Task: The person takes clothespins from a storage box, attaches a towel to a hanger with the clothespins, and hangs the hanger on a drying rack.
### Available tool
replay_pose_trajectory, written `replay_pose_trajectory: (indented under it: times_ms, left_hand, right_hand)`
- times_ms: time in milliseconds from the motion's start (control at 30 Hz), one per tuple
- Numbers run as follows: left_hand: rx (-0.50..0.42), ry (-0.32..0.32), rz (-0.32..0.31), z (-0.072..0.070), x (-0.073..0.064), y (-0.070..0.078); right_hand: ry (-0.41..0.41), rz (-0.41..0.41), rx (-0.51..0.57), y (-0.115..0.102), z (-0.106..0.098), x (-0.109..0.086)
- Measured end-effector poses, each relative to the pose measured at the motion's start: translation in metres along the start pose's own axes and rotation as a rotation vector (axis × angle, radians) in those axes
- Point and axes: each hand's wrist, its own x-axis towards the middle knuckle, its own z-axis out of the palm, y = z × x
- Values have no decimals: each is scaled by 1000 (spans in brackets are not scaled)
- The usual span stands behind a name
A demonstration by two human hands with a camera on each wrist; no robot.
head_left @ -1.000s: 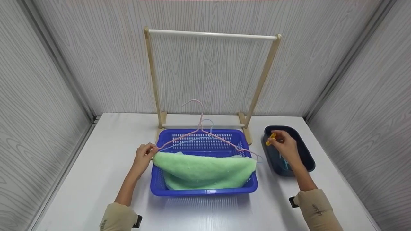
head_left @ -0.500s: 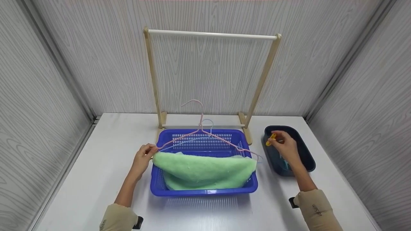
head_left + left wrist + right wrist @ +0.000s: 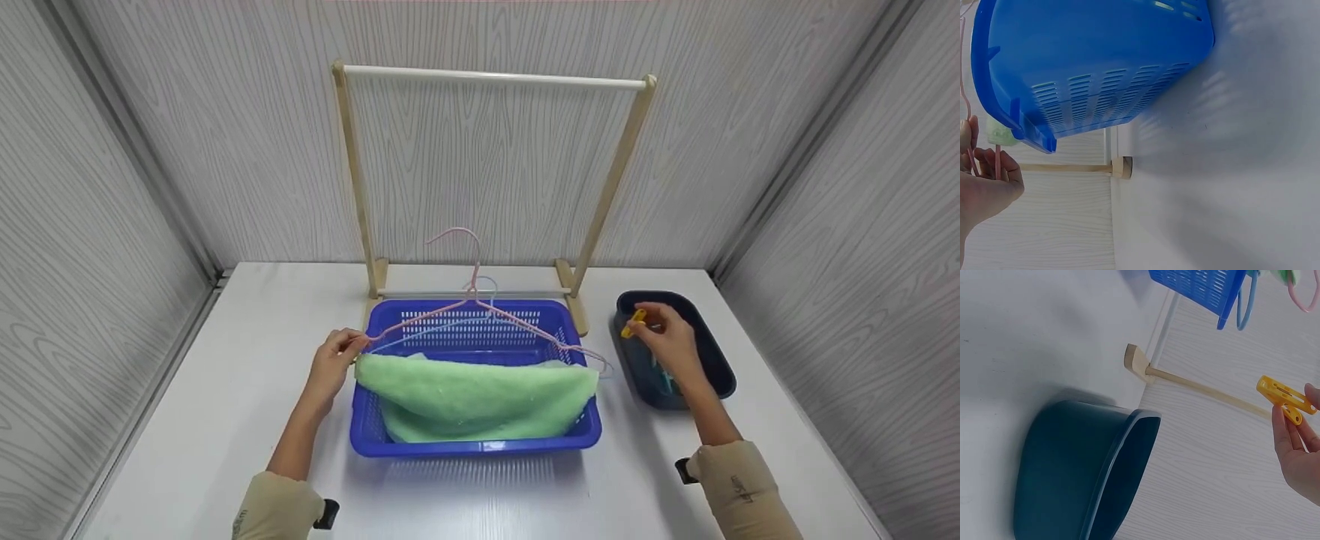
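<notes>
My left hand (image 3: 330, 367) pinches the left end of a pink clothes hanger (image 3: 474, 294), at the basket's left rim. A light green towel (image 3: 480, 397) hangs folded over the hanger's lower bar and droops into the blue basket (image 3: 472, 450). Behind the pink one, a light blue hanger (image 3: 442, 328) lies across the basket. My right hand (image 3: 670, 345) holds a yellow clothespin (image 3: 636, 322) between thumb and fingers, above the dark teal bin (image 3: 724, 382). In the right wrist view the clothespin (image 3: 1283, 396) is tilted, well above the bin's rim.
Behind the basket stands a wooden rack (image 3: 626, 157) with a white top rod (image 3: 495, 76). Light teal pieces (image 3: 664, 379) lie inside the bin. White wood-grain panels (image 3: 862, 225) wall the table (image 3: 225, 390) at the back and both sides.
The pink hanger's hook has tipped slightly up and to the right, its left end rising a little with my left hand. My right hand keeps holding the clothespin, almost still.
</notes>
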Motion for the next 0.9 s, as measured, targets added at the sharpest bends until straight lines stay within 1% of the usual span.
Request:
replay_pose_trajectory:
  times_ms: [100, 133, 333, 633, 767, 900]
  left_hand:
    - [2, 4, -4, 1, 0, 3]
    - [-2, 7, -5, 1, 0, 4]
    - [-37, 14, -15, 2, -2, 11]
    - [-66, 35, -13, 2, -5, 18]
    - [-93, 35, -30, 1, -6, 22]
    - [-116, 34, -31, 1, -7, 24]
  right_hand:
    - [-2, 18, 0, -1, 0, 0]
    - [2, 43, -54, -13, -1, -1]
    - [0, 78, -64, -13, 0, 0]
    - [-1, 73, -85, -16, -1, 0]
    - [-8, 81, -77, -16, -1, 1]
    - [-3, 75, -76, -15, -1, 1]
